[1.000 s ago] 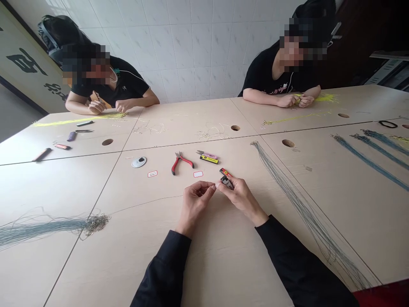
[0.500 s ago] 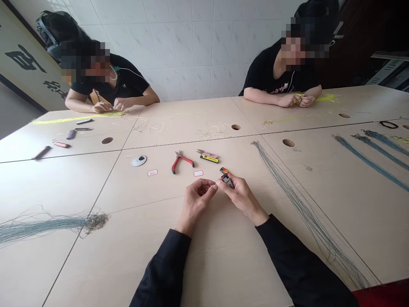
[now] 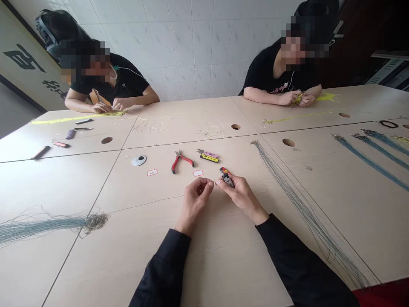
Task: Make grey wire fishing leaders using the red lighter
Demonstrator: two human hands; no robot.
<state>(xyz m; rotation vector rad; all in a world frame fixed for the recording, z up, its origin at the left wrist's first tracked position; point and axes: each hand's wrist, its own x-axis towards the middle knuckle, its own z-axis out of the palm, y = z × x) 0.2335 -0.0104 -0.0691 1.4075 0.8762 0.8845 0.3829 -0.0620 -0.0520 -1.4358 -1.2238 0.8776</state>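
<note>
My left hand [image 3: 196, 197] is closed in a pinch, thumb against forefinger. A thin thread [image 3: 156, 200] runs to it across the table from the blue-grey bundle of threads [image 3: 47, 224] at the left. In my right hand [image 3: 242, 196] is a lighter [image 3: 228, 181] with a dark and silver body, its red end poking up past the fingers. The right thumb and forefinger pinch close to the left fingertips, with a tiny bit of thread between them. Beyond my hands lie red-handled pliers [image 3: 181, 161] and small yellow-and-pink thread snips [image 3: 209, 156].
Another bundle of threads [image 3: 297, 204] stretches along my right side. Two paper labels, one of them blank [image 3: 198, 173], and a round metal disc [image 3: 139, 160] lie ahead. Round holes [image 3: 288, 143] pierce the table. Two people work with yellow threads [image 3: 326, 97] across from me.
My fingertips have drawn slightly apart, leaving a small gap. The lighter stays in my right hand. The left co-worker's hand has shifted a little.
</note>
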